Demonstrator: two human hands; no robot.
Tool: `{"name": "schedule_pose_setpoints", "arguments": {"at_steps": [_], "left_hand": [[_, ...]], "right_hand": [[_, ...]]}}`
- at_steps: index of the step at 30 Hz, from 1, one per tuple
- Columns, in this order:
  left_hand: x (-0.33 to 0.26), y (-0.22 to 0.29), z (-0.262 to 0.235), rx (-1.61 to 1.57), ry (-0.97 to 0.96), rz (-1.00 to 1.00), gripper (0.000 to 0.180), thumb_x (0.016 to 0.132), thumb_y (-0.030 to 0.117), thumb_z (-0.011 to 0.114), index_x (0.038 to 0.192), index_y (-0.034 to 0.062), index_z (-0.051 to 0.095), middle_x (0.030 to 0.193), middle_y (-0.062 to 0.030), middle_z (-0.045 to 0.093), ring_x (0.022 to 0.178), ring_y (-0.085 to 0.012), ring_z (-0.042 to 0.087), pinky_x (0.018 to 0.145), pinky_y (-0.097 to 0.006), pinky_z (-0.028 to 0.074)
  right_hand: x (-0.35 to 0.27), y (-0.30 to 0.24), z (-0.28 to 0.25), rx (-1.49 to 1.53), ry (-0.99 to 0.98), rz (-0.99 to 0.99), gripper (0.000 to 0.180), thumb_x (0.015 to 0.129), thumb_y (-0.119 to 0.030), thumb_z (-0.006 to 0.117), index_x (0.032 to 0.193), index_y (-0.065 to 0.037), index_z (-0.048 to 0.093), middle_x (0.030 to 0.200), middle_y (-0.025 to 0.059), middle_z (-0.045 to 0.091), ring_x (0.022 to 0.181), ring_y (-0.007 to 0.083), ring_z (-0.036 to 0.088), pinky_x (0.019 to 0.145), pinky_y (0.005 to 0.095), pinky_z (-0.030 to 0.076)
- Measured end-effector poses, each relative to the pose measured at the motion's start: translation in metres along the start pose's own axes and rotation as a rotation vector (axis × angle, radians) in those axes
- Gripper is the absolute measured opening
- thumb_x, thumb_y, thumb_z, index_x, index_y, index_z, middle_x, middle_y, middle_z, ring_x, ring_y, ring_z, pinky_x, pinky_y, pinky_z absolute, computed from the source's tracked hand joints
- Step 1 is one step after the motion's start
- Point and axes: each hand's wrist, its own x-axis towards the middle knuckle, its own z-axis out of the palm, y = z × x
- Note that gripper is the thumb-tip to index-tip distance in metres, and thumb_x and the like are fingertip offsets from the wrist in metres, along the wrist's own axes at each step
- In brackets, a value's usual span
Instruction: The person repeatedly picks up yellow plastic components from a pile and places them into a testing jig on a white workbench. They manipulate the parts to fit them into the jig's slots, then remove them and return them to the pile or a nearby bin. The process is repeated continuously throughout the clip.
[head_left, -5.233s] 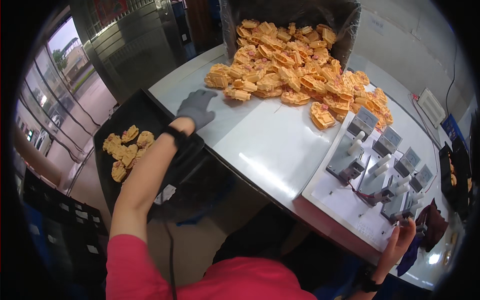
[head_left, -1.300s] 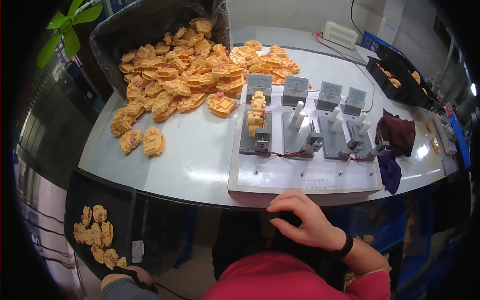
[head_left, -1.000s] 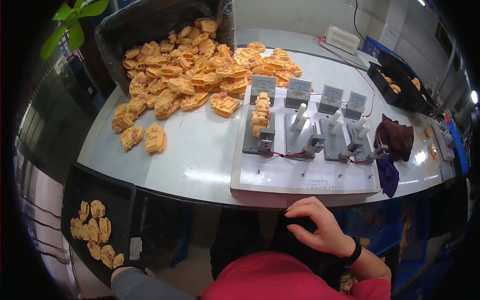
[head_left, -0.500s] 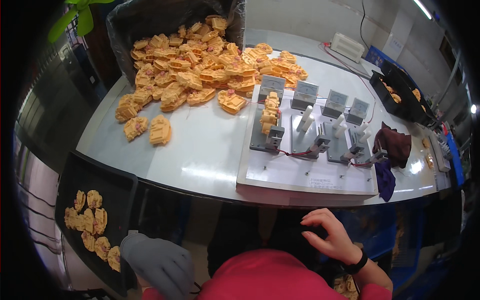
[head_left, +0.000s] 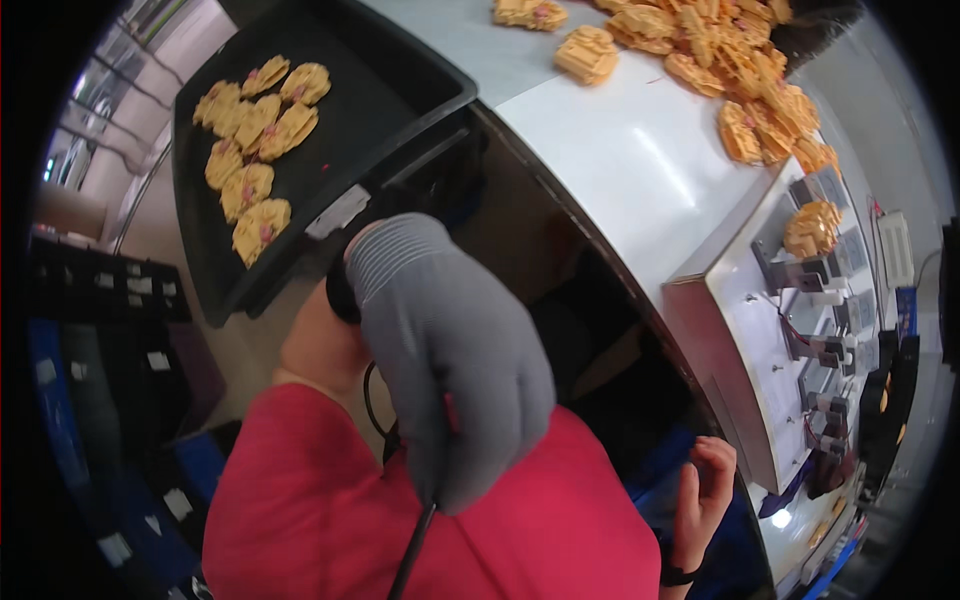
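My left hand (head_left: 455,350), in a grey knit glove, is in front of my red shirt. Its fingers are pinched around a thin black cord (head_left: 412,550), which runs down from the fingertips; a loop of dark cord also shows beside the wrist. To the right, my bare right hand (head_left: 705,495) hangs near the table edge, its fingers loosely curled, the thumb apart and nothing in it. Left of my gloved hand a black tray (head_left: 385,90) holds several yellow-orange plastic parts (head_left: 257,122).
On the white table (head_left: 640,170) lies a heap of similar plastic parts (head_left: 710,40). A test fixture (head_left: 735,330) with small meters and clamps stands at the table's right, one plastic part (head_left: 812,228) seated on it. Dark shelving with blue bins (head_left: 60,400) shows at far left.
The view has turned, bringing the tray up and the fixture to the right. My left hand has moved in front of my shirt, and the cord shows at its fingertips. My right hand stays empty.
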Motion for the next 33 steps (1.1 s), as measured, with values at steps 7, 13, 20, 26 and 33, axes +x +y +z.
{"name": "schedule_pose_setpoints", "arguments": {"at_steps": [7, 13, 20, 26, 33], "left_hand": [[0.019, 0.038, -0.013, -0.130, 0.716, -0.457, 0.027, 0.085, 0.008, 0.075, 0.110, -0.0008, 0.069, 0.108, -0.0106, 0.070, 0.097, -0.0174, 0.065, 0.085, -0.029, 0.052], [0.027, -0.001, -0.080, 0.421, 0.864, -0.350, 0.027, 0.093, 0.015, 0.067, 0.115, -0.0003, 0.067, 0.106, -0.0050, 0.070, 0.099, -0.0099, 0.064, 0.092, -0.025, 0.050], [0.042, -0.020, -0.109, 0.438, 0.935, -0.223, 0.029, 0.094, 0.016, 0.066, 0.117, -0.0011, 0.066, 0.107, -0.0059, 0.069, 0.100, -0.0112, 0.064, 0.092, -0.026, 0.051], [0.035, -0.018, -0.098, 0.475, 0.991, -0.318, 0.027, 0.093, 0.014, 0.067, 0.117, 0.0006, 0.065, 0.108, -0.0069, 0.068, 0.102, -0.0124, 0.064, 0.093, -0.028, 0.051], [0.039, -0.021, -0.100, 0.517, 0.950, -0.277, 0.029, 0.092, 0.022, 0.071, 0.114, 0.0036, 0.068, 0.107, -0.0047, 0.070, 0.102, -0.0100, 0.062, 0.093, -0.027, 0.049]], "right_hand": [[0.056, -0.021, 0.032, -0.146, -0.397, -0.207, 0.025, 0.078, 0.000, 0.073, 0.102, -0.002, 0.065, 0.102, 0.0128, 0.065, 0.094, 0.0278, 0.063, 0.084, 0.0349, 0.050], [0.099, -0.060, 0.098, -0.048, -0.817, -0.636, 0.033, 0.081, -0.007, 0.072, 0.114, -0.010, 0.066, 0.101, 0.0090, 0.064, 0.094, 0.0282, 0.062, 0.082, 0.0377, 0.049], [0.092, -0.084, 0.179, -0.006, -0.989, -0.981, 0.015, 0.085, -0.016, 0.065, 0.100, -0.012, 0.065, 0.083, 0.0042, 0.055, 0.083, 0.0218, 0.060, 0.074, 0.0339, 0.045], [0.101, -0.044, 0.211, -0.216, -0.744, -1.098, 0.007, 0.085, -0.013, 0.059, 0.090, -0.009, 0.061, 0.082, 0.0054, 0.058, 0.083, 0.0216, 0.060, 0.076, 0.0346, 0.046], [0.118, -0.040, 0.228, -0.229, -0.594, -1.086, 0.007, 0.084, -0.013, 0.059, 0.089, -0.008, 0.062, 0.083, 0.0052, 0.059, 0.083, 0.0223, 0.060, 0.075, 0.0350, 0.046]]}}
